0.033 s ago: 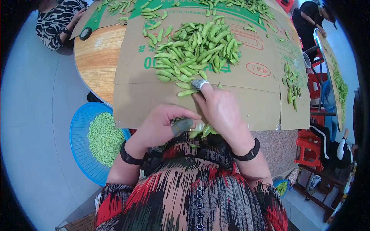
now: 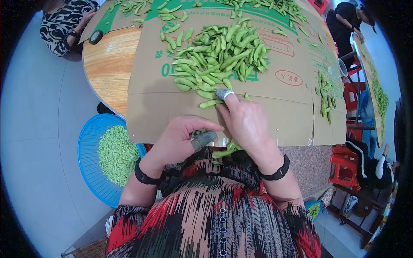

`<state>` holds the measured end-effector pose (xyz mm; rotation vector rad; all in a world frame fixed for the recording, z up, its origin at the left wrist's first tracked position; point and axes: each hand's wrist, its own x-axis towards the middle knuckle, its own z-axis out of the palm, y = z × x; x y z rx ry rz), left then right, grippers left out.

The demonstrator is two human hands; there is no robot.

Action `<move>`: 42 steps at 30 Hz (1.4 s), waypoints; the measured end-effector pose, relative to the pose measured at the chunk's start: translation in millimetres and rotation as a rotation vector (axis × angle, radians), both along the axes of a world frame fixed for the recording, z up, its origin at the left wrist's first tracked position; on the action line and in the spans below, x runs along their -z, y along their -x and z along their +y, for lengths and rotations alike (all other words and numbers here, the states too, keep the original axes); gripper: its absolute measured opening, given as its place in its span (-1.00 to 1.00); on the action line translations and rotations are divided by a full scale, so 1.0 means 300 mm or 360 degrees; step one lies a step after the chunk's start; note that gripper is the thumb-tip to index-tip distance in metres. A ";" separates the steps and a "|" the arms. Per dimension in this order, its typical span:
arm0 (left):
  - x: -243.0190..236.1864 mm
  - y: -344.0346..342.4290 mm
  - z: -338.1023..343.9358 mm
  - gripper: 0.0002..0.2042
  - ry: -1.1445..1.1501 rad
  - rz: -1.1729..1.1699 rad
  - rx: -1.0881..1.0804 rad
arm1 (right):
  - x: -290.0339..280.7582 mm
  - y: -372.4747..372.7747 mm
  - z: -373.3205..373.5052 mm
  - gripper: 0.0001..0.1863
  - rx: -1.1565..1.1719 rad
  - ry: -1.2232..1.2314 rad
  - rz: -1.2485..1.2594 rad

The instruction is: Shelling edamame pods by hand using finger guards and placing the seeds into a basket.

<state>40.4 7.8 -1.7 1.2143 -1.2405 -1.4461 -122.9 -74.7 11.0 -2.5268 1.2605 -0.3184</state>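
A large heap of green soybean pods (image 2: 228, 51) lies on printed cardboard (image 2: 163, 112). My right hand (image 2: 247, 122) reaches to its near edge; a grey wrap covers the outstretched index fingertip, which touches the closest pods (image 2: 210, 103). The remaining right fingers are hidden beneath the hand. Below that hand, at the cardboard's edge, a blurred pod (image 2: 223, 153) shows; whether it is held or falling I cannot tell. Nearer to me, my left hand (image 2: 183, 137) is curled closed, with a dark grey-green cover (image 2: 203, 140) on its thumb. Something small and dark sits inside its fingers, partly hidden.
At lower left a blue basket (image 2: 88, 159) holds shelled green beans (image 2: 116, 155). More pods (image 2: 325, 96) lie on the right of the cardboard. A black tape roll (image 2: 96, 37) is at the wooden table's (image 2: 109, 64) edge. Other people and red stools (image 2: 345, 167) are around.
The pod beneath my right hand has shifted a little down and sideways. Both hands are in nearly the same place.
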 end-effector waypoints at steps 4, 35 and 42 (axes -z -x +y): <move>-0.034 0.003 -0.007 -0.82 0.0031 -0.0195 -0.0153 | 0.033 -0.002 0.015 -0.78 0.0092 0.0151 -0.0109; 0.006 0.113 -0.118 -0.88 0.0416 -0.0134 -0.0703 | -0.018 0.093 0.018 -0.77 -0.0034 -0.1654 -0.1254; 0.025 0.095 -0.176 -0.86 -0.0013 0.1133 -0.0155 | 0.000 0.122 -0.012 -0.79 -0.0101 -0.2066 -0.1576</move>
